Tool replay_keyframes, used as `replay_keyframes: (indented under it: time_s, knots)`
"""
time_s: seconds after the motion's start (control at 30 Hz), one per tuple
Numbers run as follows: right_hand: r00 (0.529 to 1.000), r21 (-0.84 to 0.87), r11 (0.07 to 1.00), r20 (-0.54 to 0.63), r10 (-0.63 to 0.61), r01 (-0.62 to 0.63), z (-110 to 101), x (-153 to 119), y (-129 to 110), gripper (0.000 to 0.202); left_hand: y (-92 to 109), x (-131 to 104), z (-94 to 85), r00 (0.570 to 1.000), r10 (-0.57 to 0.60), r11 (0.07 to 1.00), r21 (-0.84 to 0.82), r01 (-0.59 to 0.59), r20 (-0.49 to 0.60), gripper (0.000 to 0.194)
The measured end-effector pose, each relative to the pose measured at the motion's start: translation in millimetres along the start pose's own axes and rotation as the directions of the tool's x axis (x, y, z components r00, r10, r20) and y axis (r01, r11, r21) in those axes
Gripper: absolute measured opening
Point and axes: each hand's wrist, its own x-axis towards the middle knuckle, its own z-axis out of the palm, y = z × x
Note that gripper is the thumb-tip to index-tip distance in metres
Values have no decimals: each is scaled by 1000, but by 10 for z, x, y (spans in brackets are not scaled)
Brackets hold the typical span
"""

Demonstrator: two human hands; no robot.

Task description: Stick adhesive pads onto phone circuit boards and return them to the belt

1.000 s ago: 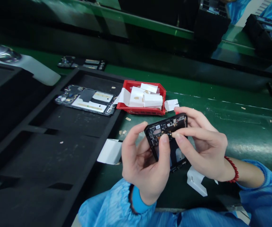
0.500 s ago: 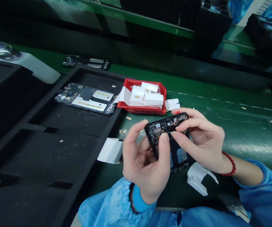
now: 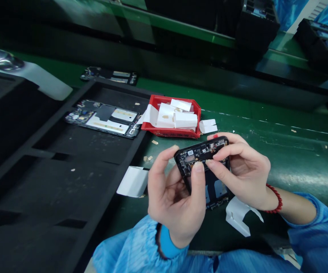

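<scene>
An opened black phone [image 3: 215, 182] with bare circuit parts is tilted in front of me. My left hand [image 3: 178, 193] grips its left side, the thumb pressing on the circuit board and the fingers behind. My right hand [image 3: 243, 170] is at the upper right of the phone, thumb and index finger pinched over the board; whatever lies between those fingertips is too small to make out. A red bin [image 3: 169, 133] full of folded white papers [image 3: 185, 120] stands just beyond the phone. A cut white paper [image 3: 238, 216] lies below my right hand.
A black foam tray [image 3: 107, 189] at the left holds an opened phone [image 3: 104, 119]; another phone [image 3: 109, 75] lies behind it. White paper [image 3: 132, 182] and tan scraps lie nearby. Part of a person's blue sleeve shows at top right.
The phone behind the tray has shifted slightly to the right, and so has the one at the far right edge. My hands and the held phone have barely moved.
</scene>
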Motion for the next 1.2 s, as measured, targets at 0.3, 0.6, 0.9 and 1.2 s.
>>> replay_keyframes:
  time_s: [0.3,0.6,0.9,1.2]
  knots:
    - [996,103,991,9,89,-89,17,4,19,17,-38,7,7,1000,10,1000,27,-11,26,29]
    - [975,272,936,71,212,-224,-15,63,109,14,-124,46,-36,985,-110,968,-213,137,131,28]
    - [930,258,897,183,319,-358,-32,-124,124,39,-202,144,-12,943,-292,914,-243,324,157,38]
    - [912,-489,774,-137,387,-402,-1023,1138,823,57,-311,103,-17,874,-340,838,-310,449,347,47]
